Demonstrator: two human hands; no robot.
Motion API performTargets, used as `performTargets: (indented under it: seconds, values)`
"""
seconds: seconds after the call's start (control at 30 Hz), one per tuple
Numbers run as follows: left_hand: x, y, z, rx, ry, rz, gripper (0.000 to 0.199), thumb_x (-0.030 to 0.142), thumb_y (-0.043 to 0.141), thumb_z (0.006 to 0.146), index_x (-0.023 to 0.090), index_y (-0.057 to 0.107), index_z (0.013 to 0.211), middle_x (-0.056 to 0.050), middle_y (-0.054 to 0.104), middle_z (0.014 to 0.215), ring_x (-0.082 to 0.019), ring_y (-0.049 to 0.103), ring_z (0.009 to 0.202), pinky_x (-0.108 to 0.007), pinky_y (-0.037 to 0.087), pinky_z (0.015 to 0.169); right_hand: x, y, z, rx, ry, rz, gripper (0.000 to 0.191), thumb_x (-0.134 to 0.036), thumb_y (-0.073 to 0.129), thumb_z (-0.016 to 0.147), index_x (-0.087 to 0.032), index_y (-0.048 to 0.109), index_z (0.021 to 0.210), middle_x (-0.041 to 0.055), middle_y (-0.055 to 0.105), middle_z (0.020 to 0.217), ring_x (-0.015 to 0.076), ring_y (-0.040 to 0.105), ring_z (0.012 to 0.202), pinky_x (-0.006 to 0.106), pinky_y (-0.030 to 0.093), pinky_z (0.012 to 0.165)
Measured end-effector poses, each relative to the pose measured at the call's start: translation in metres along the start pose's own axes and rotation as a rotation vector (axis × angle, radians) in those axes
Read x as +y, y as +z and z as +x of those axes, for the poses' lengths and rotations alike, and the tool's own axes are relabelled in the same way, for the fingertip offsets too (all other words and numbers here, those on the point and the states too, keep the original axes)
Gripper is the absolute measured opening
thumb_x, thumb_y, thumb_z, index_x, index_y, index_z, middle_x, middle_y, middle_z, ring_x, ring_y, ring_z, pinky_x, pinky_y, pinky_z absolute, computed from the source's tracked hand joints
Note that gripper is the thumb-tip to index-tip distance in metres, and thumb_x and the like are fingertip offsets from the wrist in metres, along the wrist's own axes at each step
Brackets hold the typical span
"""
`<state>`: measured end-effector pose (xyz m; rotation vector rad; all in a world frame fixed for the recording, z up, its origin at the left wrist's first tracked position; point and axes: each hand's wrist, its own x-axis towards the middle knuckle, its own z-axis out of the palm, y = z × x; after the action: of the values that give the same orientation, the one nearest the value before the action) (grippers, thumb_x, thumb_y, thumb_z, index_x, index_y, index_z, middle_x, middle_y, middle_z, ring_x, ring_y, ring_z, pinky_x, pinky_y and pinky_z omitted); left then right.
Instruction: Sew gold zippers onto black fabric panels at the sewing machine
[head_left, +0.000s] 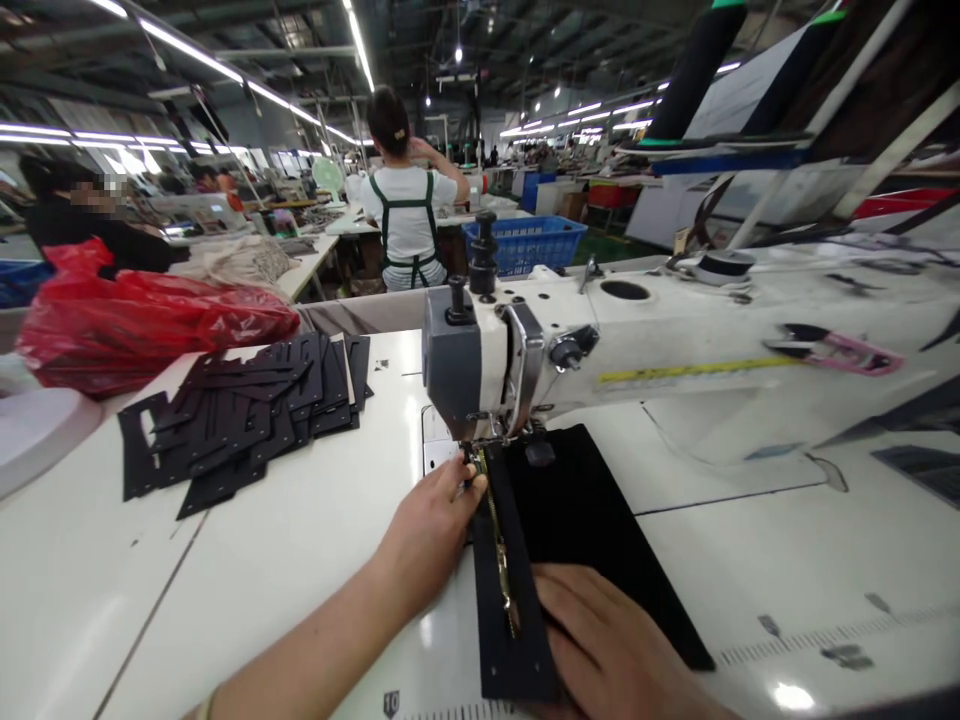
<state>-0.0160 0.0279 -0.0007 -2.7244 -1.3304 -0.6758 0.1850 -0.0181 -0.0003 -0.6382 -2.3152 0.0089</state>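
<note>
A black panel strip [517,660] with a gold-toothed metal zipper [501,545] set in its slot lies under the head of a sewing machine [480,365]. My left hand [442,510] pinches the strip's left edge close beside the presser foot. Lying flat, my right hand [615,640] rests on a larger black fabric piece [592,520], its fingertips against the strip's right edge; its thumb is hidden. The zipper's pull lies toward the near end. Machine parts and my left fingers cover the needle area.
A pile of slotted black panels [247,410] lies on the white table at left, by a red plastic bag [150,320]. Pink-handled snips [847,350] rest on the machine arm. Beyond stand a blue basket [525,245] and a person in a green-strapped apron [409,210].
</note>
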Motion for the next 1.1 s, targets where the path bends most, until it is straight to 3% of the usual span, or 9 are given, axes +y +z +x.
performTargets:
  seconds: [0.13,0.33,0.53,0.7,0.9,1.1]
  values:
    - [0.005,-0.008,-0.008,0.031,0.052,0.025,0.028,0.004,0.046,0.081,0.011,0.059,0.105,-0.013,0.062,0.107,-0.024,0.057,0.104,-0.045,0.048,0.092,-0.021,0.008,-0.011,0.077,0.023,-0.098,0.025,-0.006,0.041,0.083,-0.009,0.065,0.089,0.0096,0.068,0.086,0.0188,0.062,0.082,0.029,0.054,0.071]
    - [0.017,-0.009,-0.017,0.092,0.066,0.063,0.025,0.007,0.045,0.083,0.009,0.06,0.102,-0.014,0.063,0.108,-0.026,0.059,0.101,-0.046,0.051,0.088,-0.031,0.021,-0.014,0.22,-0.093,-0.259,0.028,0.0,0.04,0.078,-0.008,0.066,0.071,0.0122,0.069,0.078,0.024,0.064,0.079,0.034,0.056,0.07]
    - [0.022,-0.007,-0.015,0.066,0.071,0.081,0.025,0.007,0.045,0.083,0.007,0.06,0.102,-0.016,0.062,0.107,-0.027,0.058,0.103,-0.047,0.05,0.089,-0.034,0.015,-0.01,0.167,-0.144,-0.264,0.033,0.003,0.035,0.075,-0.007,0.066,0.072,0.014,0.069,0.079,0.024,0.066,0.077,0.033,0.056,0.068]
    - [0.024,-0.008,-0.013,0.059,0.076,0.1,0.024,0.005,0.045,0.082,0.007,0.06,0.101,-0.015,0.063,0.105,-0.027,0.058,0.104,-0.045,0.05,0.09,-0.031,0.016,-0.013,0.197,-0.165,-0.303,0.035,0.004,0.035,0.077,-0.01,0.065,0.069,0.0101,0.07,0.074,0.0206,0.066,0.074,0.029,0.056,0.07]
    - [0.02,-0.006,-0.009,0.107,0.09,0.124,0.025,0.007,0.039,0.087,0.008,0.06,0.099,-0.014,0.064,0.102,-0.026,0.06,0.1,-0.044,0.052,0.086,-0.023,0.023,-0.02,0.132,-0.142,-0.301,0.03,0.001,0.04,0.079,-0.012,0.067,0.081,0.0096,0.07,0.084,0.0186,0.065,0.084,0.029,0.053,0.079]
    - [0.012,-0.005,-0.004,0.14,0.108,0.104,0.025,0.01,0.036,0.089,0.008,0.06,0.098,-0.014,0.064,0.099,-0.025,0.06,0.099,-0.043,0.053,0.086,-0.013,0.025,-0.017,0.16,-0.123,-0.281,0.029,0.0,0.04,0.08,-0.012,0.066,0.078,0.009,0.07,0.084,0.0192,0.065,0.084,0.029,0.054,0.079]
